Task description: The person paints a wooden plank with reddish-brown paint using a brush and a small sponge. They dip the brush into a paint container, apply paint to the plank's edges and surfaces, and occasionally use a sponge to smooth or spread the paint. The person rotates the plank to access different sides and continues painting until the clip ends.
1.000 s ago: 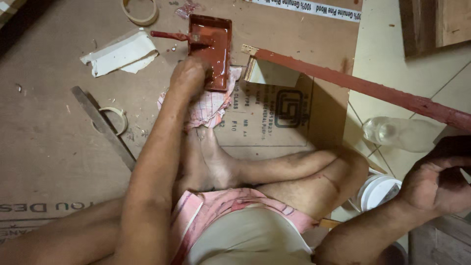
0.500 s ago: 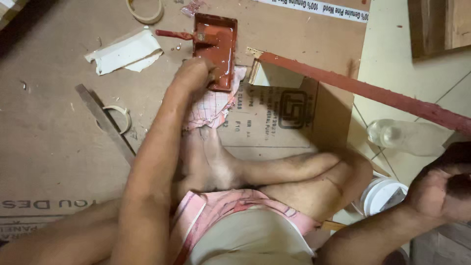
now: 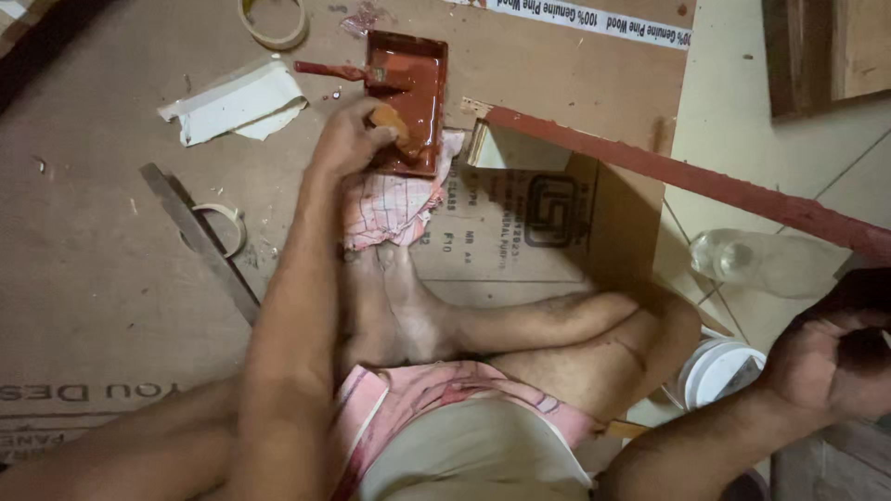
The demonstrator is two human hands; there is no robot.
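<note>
Left hand (image 3: 348, 139): reaching to the tray's near left corner, fingers curled shut around a small orange sponge (image 3: 388, 119)
Sponge: sitting in the left hand's fingertips, dipping over the tray's lower left part, seemingly touching the wet red paint
Tray (image 3: 422, 70): lying on brown cardboard (image 3: 111, 297), coated in red paint
Brush (image 3: 348, 72): resting across the tray's left rim, red handle pointing away to the left
Rag (image 3: 394, 204): lying just below the tray, touching its near edge, under the left wrist
Paper scrap (image 3: 232, 102): lying left of the tray, well apart
Tape roll (image 3: 269, 23): lying up and left of the tray
Red bar (image 3: 705, 181): running from just right of the tray down to the right
Right hand (image 3: 840, 348): far right of the tray, fingers bending inward; too dark to tell whether gripping anything
Bottle (image 3: 761, 263): lying right of the tray, just under the bar
</note>
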